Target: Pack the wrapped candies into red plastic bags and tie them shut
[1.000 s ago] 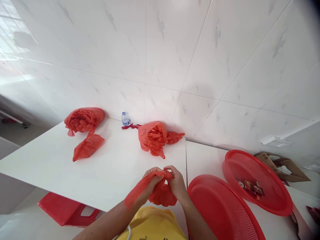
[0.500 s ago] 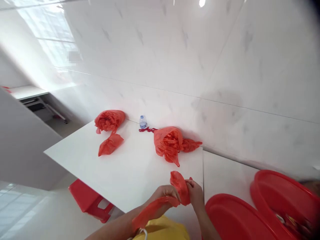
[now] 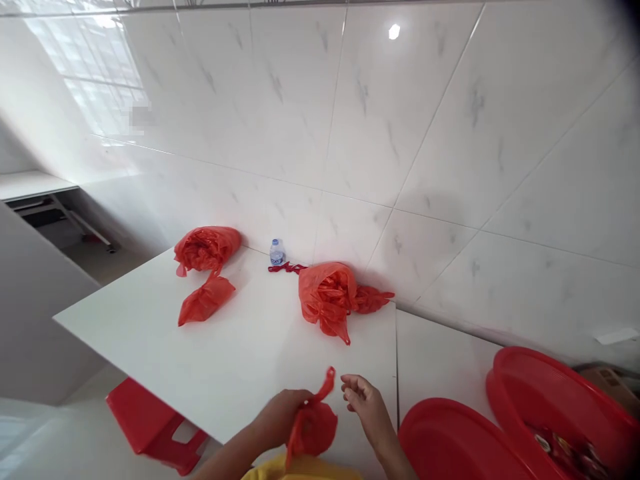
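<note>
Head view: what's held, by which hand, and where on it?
Left hand grips a red bag by its upper part, near the base of a raised strip. Right hand holds nothing visible.

left hand (image 3: 283, 415) clenched; right hand (image 3: 364, 401) free, loosely curled.

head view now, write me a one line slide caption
Left hand gripping a red plastic bag at a white table, right hand beside it, not touching the bag.
</note>
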